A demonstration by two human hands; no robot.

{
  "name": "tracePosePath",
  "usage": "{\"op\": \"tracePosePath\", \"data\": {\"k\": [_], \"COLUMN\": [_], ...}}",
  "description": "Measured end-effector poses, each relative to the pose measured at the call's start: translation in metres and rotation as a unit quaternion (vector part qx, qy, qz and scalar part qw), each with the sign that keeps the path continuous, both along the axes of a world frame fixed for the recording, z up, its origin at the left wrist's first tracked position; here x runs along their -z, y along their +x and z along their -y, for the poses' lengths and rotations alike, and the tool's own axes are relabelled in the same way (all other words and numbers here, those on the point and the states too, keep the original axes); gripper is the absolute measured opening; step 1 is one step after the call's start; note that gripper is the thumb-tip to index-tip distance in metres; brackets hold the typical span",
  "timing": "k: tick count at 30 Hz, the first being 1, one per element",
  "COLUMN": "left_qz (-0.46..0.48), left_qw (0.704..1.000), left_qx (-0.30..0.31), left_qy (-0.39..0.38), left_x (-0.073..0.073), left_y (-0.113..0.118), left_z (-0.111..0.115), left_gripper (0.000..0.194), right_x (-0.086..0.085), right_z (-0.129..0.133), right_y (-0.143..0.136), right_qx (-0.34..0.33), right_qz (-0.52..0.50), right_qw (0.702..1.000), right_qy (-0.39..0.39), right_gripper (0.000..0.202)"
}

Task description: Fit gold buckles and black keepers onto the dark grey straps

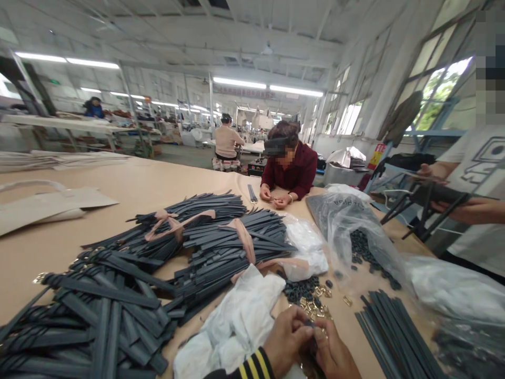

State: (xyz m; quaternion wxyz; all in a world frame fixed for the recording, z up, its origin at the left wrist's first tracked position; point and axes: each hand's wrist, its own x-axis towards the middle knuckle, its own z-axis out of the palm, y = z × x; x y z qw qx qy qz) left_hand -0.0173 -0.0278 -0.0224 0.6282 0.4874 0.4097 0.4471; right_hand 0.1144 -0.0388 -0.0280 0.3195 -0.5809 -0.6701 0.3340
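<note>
At the near edge of the tan-covered worktable (pixel 114 192), I am watching two bare hands working close together through the head camera. The left hand (pixel 287 337), coming out of a black sleeve with yellow stripes (pixel 256 365), is pinching a small dark piece (pixel 310 324) between thumb and fingers. The right hand (pixel 334 350) is closing on the same piece from the other side, so both are meeting around it; their fingers are hiding its full shape from me. Just beyond them, gold-coloured buckles (pixel 323 291) are lying scattered beside a heap of small black loops (pixel 296 289).

Left of the hands, crumpled white wrapping (pixel 240 316) is resting on the table, and past it I am seeing a bundle of dark straps (pixel 232 245) with a pink tie (pixel 245 241) running across it. A second tied bundle (pixel 213 205) is lying behind, while a loose pile of buckled straps (pixel 106 316) is filling the near left corner. To the right, dark strips (pixel 398 334) are lying roughly side by side, and a clear plastic bag (pixel 339 242) is spilling small black pieces (pixel 365 250).

Across the table, a co-worker in a dark red top (pixel 303 166) is leaning over the surface, both hands near a buckled strap (pixel 252 193). At the far right, another person is holding dark straps (pixel 445 195).
</note>
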Motion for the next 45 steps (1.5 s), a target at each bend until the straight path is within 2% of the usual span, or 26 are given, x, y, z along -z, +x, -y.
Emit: {"op": "tracePosePath", "data": {"k": [2, 6, 8, 13, 15, 18, 22, 24, 26, 30, 32, 34, 37, 40, 45], "left_qz": [0.023, -0.068, -0.079, 0.025, 0.040, -0.001, -0.133, -0.246, -0.372, -0.556, -0.607, -0.633, -0.632, -0.600, -0.480], "left_qw": [0.999, 0.997, 0.996, 0.997, 0.995, 0.999, 0.990, 0.960, 0.906, 0.791, 0.749, 0.727, 0.729, 0.755, 0.840], "left_qx": [0.024, 0.008, 0.018, 0.028, 0.044, 0.022, -0.006, -0.047, -0.049, 0.107, 0.132, 0.133, 0.152, 0.166, 0.133], "left_qy": [-0.025, 0.036, 0.029, -0.065, -0.080, -0.037, 0.054, 0.125, 0.199, 0.232, 0.231, 0.231, 0.214, 0.208, 0.215], "left_x": [-0.002, -0.008, -0.008, -0.004, -0.006, -0.014, -0.027, -0.030, -0.031, -0.029, -0.027, -0.026, -0.023, -0.022, -0.026], "left_y": [0.000, 0.001, 0.002, 0.007, 0.005, -0.007, -0.025, -0.030, -0.032, -0.023, -0.016, -0.011, -0.009, -0.011, -0.014], "left_z": [0.000, 0.003, 0.005, 0.008, 0.006, -0.002, -0.014, -0.015, -0.012, 0.001, 0.005, 0.005, 0.001, 0.000, 0.004], "left_gripper": [0.027, 0.029, 0.030, 0.033, 0.033, 0.031, 0.025, 0.018, 0.011, 0.009, 0.007, 0.010, 0.014, 0.010, 0.017], "right_x": [-0.008, -0.027, -0.031, -0.033, -0.036, -0.042, -0.046, -0.043, -0.040, -0.036, -0.037, -0.037, -0.036, -0.034, -0.034], "right_z": [0.004, 0.009, 0.008, 0.007, 0.008, 0.009, 0.008, 0.006, 0.004, 0.003, 0.003, 0.003, 0.002, 0.002, 0.005], "right_y": [0.000, 0.002, 0.003, 0.007, 0.009, 0.014, 0.021, 0.024, 0.026, 0.025, 0.024, 0.023, 0.021, 0.018, 0.010], "right_qx": [0.010, -0.018, -0.040, -0.074, -0.089, -0.107, -0.104, -0.070, -0.031, -0.015, -0.018, -0.026, -0.060, -0.094, -0.097], "right_qz": [-0.016, -0.021, -0.010, 0.001, 0.006, 0.011, -0.040, -0.080, -0.107, -0.115, -0.101, -0.083, -0.060, -0.049, -0.056], "right_qw": [0.999, 0.999, 0.998, 0.996, 0.996, 0.994, 0.992, 0.991, 0.988, 0.985, 0.988, 0.992, 0.995, 0.994, 0.993], "right_qy": [-0.027, -0.045, -0.039, -0.041, -0.028, -0.020, -0.055, -0.083, -0.110, -0.126, -0.112, -0.090, -0.057, -0.033, -0.036], "right_gripper": [0.040, 0.035, 0.031, 0.025, 0.020, 0.018, 0.022, 0.018, 0.012, 0.006, 0.006, 0.013, 0.019, 0.017, 0.016]}}
